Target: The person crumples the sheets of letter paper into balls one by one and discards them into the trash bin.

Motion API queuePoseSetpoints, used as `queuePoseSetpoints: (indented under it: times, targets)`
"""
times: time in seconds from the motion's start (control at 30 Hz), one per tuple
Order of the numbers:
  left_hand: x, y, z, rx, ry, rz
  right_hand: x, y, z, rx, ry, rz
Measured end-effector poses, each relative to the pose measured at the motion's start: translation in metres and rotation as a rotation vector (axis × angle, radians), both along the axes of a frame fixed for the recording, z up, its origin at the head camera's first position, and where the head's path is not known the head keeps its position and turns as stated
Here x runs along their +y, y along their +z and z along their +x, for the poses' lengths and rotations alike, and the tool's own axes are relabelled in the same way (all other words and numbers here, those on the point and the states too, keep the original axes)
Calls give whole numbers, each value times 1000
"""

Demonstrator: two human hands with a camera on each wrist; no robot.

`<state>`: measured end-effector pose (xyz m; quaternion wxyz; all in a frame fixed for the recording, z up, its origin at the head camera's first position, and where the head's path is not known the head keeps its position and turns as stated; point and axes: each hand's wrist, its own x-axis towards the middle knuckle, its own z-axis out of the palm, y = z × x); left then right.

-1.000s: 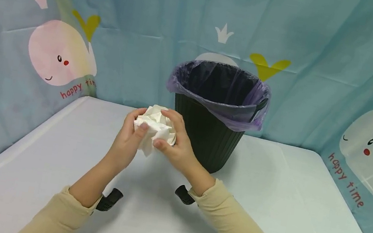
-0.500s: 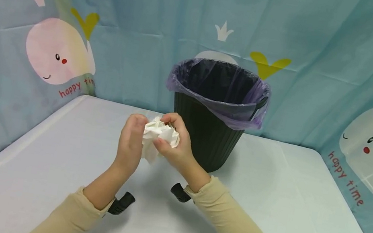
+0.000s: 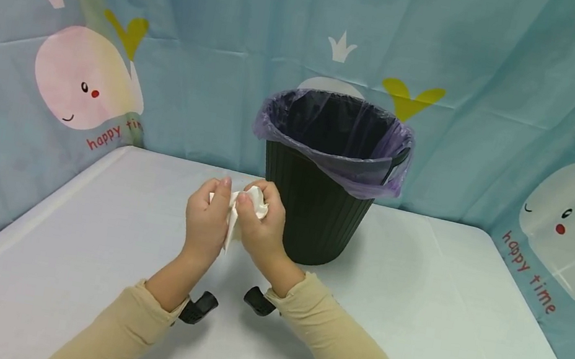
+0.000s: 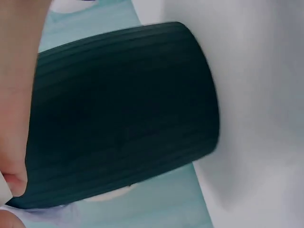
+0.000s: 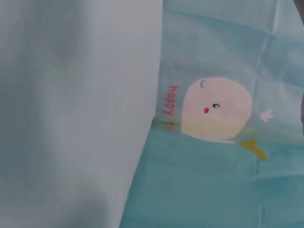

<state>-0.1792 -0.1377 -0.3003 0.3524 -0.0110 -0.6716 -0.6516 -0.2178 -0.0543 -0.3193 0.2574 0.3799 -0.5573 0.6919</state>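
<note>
A crumpled white tissue (image 3: 257,198) is squeezed between both hands above the table, one flap hanging down between the palms. My left hand (image 3: 206,220) curls its fingers round the tissue's left part, thumb upright. From the other side my right hand (image 3: 264,226) grips it, thumb laid over the front. Much of the tissue is hidden inside the fingers. Just behind the right hand stands a dark ribbed trash can (image 3: 312,215), its mouth lined with a purple plastic bag (image 3: 361,178). In the left wrist view the can's side (image 4: 123,109) fills the middle.
The can stands upright on a white table (image 3: 411,325), near its back edge. A blue curtain (image 3: 215,67) printed with cartoon whales encloses the table at the back and sides. Black wrist-worn devices (image 3: 199,308) show under both cuffs.
Both hands have closed in on the tissue and pressed it smaller, so less of it shows. The left hand has moved right and turned its thumb up; the forearms have come closer together.
</note>
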Motion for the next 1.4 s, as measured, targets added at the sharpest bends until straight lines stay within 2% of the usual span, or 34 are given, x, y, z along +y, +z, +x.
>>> queuePoseSetpoints:
  times: [0.13,0.27,0.33,0.37,0.43,0.47,0.53,0.67,0.77,0.83,0.93,0.97,1.03,1.1,1.2,1.23,1.3,1.4]
  targets:
    - [-10,-1,4,-70,-27,-213,6,-1,-6,-80,64,39]
    - [-24,6,19,-190,-119,-527,21,5,-10,-268,136,88]
    - [-30,8,26,-222,-174,-641,29,9,-9,-344,153,153]
    - [-32,8,28,-233,-205,-668,32,11,-7,-377,170,199]
    - [-36,8,31,-239,-259,-676,39,14,-4,-402,228,302]
    - [-39,8,31,-243,-286,-664,43,15,-3,-401,282,350]
    - [-44,9,31,-253,-330,-629,51,16,-3,-396,422,427]
    - [-57,14,31,-312,-378,-581,69,19,-7,-344,672,563]
    - [-64,18,32,-349,-410,-532,82,22,-12,-276,763,658]
    - [-67,18,31,-346,-436,-501,88,23,-15,-247,794,691]
    - [-65,15,28,-299,-504,-469,93,26,-17,-228,769,716]
    - [-63,13,28,-278,-531,-471,93,26,-17,-215,744,727]
    - [-57,10,27,-243,-546,-488,93,25,-16,-181,683,752]
    - [-50,8,29,-192,-490,-513,93,23,-14,-133,602,766]
    - [-41,7,33,-122,-324,-611,95,19,-10,-75,457,740]
    - [-39,7,36,-112,-299,-646,97,17,-9,-61,407,719]
    - [-35,7,39,-113,-297,-719,101,15,-7,-28,304,690]
    - [-32,4,41,-129,-386,-782,104,13,-4,87,190,676]
